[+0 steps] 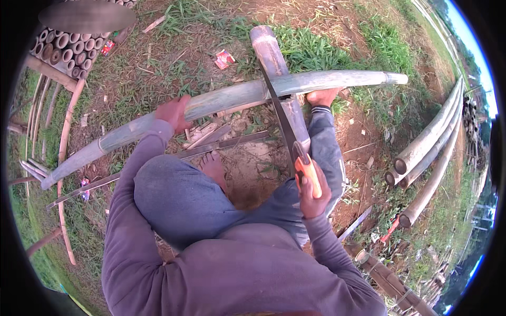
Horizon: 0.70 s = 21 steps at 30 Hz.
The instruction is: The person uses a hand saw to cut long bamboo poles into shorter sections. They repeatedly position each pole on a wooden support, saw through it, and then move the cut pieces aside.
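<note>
A long green-grey bamboo pole (221, 101) lies crosswise in front of me, over a shorter thick bamboo piece (270, 47) that slopes toward me. My left hand (175, 113) is wrapped round the pole left of where the two cross. In my right hand (314, 194) is the orange handle of a handsaw (307, 176), with my fingers closed round it. The saw's dark blade (283, 118) points away from me and crosses the pole near the support. How deep the teeth sit in the pole cannot be made out.
Stacked cut bamboo (68, 50) stands at the far left beside a bamboo frame (64, 137). Several long bamboo poles (429, 131) lie at the right. A blade (354, 224) and a red object (390, 230) rest on the ground nearby. My bare feet (213, 167) flank the support.
</note>
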Tool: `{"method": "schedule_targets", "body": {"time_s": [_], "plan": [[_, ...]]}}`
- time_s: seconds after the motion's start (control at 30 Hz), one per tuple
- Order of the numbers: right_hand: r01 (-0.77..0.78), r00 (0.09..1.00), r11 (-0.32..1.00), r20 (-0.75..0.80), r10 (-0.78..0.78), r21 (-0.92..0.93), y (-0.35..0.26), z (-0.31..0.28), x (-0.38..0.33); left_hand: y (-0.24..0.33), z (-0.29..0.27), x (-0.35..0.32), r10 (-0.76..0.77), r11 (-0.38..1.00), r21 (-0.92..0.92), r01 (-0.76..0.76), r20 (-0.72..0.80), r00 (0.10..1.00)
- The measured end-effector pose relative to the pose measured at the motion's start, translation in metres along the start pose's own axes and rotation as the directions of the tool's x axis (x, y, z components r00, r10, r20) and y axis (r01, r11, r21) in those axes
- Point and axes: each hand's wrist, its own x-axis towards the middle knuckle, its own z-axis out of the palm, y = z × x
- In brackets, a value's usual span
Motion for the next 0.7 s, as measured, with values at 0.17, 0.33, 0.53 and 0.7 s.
{"method": "schedule_targets", "body": {"time_s": [0.17, 0.33, 0.53, 0.7], "plan": [[-0.032, 0.999, 0.988, -0.038, 0.038, 0.153, 0.038, 0.082, 0.122, 0.005, -0.003, 0.005, 0.069, 0.998, -0.002, -0.069, -0.018, 0.997], [-0.187, 0.979, 0.953, -0.040, 0.202, 0.239, 0.005, 0.039, 0.037, -0.003, -0.012, 0.009, 0.044, 0.999, -0.020, -0.045, -0.027, 0.999], [-0.101, 0.995, 0.979, 0.002, 0.103, 0.179, -0.009, -0.010, -0.025, -0.003, 0.003, 0.009, 0.075, 0.997, -0.021, -0.076, -0.017, 0.997], [-0.080, 0.994, 0.978, -0.063, 0.093, 0.191, 0.023, 0.073, 0.094, 0.000, -0.008, 0.018, 0.099, 0.995, -0.013, -0.099, -0.034, 0.995]]}}
